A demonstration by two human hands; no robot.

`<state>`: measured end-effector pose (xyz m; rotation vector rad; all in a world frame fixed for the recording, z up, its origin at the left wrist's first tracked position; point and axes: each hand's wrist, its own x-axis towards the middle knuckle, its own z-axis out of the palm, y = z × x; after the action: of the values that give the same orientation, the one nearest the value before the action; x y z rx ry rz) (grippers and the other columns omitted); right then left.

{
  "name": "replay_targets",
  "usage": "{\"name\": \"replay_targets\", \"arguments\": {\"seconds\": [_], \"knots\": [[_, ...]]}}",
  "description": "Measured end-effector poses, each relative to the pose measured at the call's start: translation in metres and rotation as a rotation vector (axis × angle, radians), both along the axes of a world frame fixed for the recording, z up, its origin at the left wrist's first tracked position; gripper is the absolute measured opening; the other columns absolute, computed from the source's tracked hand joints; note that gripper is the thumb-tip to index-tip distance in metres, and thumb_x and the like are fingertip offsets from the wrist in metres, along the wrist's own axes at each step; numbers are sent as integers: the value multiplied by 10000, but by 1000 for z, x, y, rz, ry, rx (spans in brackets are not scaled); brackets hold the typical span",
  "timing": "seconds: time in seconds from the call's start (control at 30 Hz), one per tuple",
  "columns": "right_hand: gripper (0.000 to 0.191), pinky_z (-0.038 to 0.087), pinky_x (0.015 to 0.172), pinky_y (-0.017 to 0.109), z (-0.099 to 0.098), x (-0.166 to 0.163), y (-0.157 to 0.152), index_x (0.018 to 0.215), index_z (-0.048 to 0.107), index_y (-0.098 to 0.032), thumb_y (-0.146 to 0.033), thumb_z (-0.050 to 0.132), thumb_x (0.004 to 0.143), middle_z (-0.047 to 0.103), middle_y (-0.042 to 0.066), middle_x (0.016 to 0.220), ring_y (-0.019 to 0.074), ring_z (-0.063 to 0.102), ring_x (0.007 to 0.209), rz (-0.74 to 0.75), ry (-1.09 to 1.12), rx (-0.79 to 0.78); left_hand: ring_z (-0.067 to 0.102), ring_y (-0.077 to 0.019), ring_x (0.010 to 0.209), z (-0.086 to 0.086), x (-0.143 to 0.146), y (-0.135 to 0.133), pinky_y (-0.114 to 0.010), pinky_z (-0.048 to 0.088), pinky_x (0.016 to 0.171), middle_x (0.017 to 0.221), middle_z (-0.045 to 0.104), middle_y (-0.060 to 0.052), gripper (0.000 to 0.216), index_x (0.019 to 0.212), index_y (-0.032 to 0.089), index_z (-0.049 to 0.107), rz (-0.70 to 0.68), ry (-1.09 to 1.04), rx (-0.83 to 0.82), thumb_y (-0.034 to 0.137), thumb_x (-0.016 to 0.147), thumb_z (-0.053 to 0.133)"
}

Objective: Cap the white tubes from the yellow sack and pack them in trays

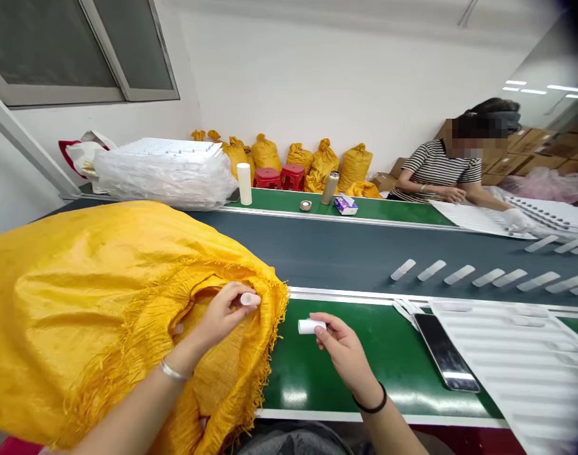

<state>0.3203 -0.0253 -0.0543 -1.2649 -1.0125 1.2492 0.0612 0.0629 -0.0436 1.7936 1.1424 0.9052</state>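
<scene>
My left hand [229,308], a bracelet on its wrist, pinches a small whitish translucent piece [250,299] with a rounded, open end, perhaps a cap. It is at the open mouth of a large yellow woven sack [104,265] with frayed edges. Over the green tabletop [293,370], my right hand [339,341] is closed on a short white tube [310,327] whose open end faces left. A dark band circles the right wrist. The sack's contents are mostly hidden.
A phone [446,354] and a ridged white sheet [511,373] lie to the right. Several whitish tubes [431,270] rest on the dark conveyor belt [317,249]. Across it sits a co-worker [441,167]; a plastic-wrapped stack [163,174], flask [330,188] and tissue pack [346,205] stand there.
</scene>
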Motion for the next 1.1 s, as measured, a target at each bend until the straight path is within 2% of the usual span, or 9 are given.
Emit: {"name": "replay_targets", "arguments": {"seconds": [0.1,0.23,0.3,0.4,0.53,0.6,0.73,0.9,1.1], "knots": [[352,518,632,275,6,-9,7,1021,689,-196,-408,725,742,664,40,809,126,576,658,32,78,57,590,-171,838,2,23,-31,-309,499,749,952,596,-59,322,1033,185,497,16,-196,-56,430,834,558],[256,541,670,279,18,-8,9,1039,679,-241,-339,681,803,670,45,970,121,605,698,53,100,178,625,-154,776,7,40,-45,-289,507,724,869,630,-24,370,943,191,502,-3,-562,-342,413,729,707],[219,545,683,283,27,1,9,1048,674,-262,-289,650,833,651,47,1053,128,619,742,74,-2,261,615,-142,716,15,38,-45,-257,489,669,809,634,-14,360,907,178,543,-58,-526,-413,391,698,743],[238,532,778,323,42,16,8,1077,659,-277,-219,622,849,644,56,1092,182,622,926,120,-297,413,568,-132,663,30,32,-43,-236,439,598,788,637,-15,292,968,180,618,-160,-185,-303,398,780,663],[289,497,856,341,53,23,8,1133,618,-270,-181,600,859,663,59,1067,195,602,1013,238,-616,578,606,-176,820,48,35,-45,-276,467,724,972,674,-35,295,1125,234,615,-311,89,-69,370,879,525],[283,508,805,321,53,21,8,1153,597,-262,-202,575,877,661,61,1042,183,615,956,257,-674,601,615,-194,905,50,41,-46,-302,476,799,1046,670,-51,311,1171,234,589,-339,122,47,343,897,491],[272,508,761,311,51,20,7,1165,580,-251,-242,547,895,653,63,999,177,618,885,202,-738,603,613,-220,977,44,50,-48,-341,479,862,1102,647,-100,324,1207,198,530,-282,169,240,295,904,468],[271,490,826,336,53,23,3,1161,570,-250,-232,549,891,652,69,1041,195,608,962,213,-721,634,626,-192,931,41,53,-51,-306,494,817,1055,639,-84,460,1322,211,286,-234,91,245,234,902,471],[287,495,792,307,61,23,-5,1178,564,-258,-213,538,896,657,50,998,179,615,928,148,-687,683,626,-168,851,50,66,-56,-295,491,792,979,639,-51,454,1310,229,247,-297,67,251,218,908,460]]}}
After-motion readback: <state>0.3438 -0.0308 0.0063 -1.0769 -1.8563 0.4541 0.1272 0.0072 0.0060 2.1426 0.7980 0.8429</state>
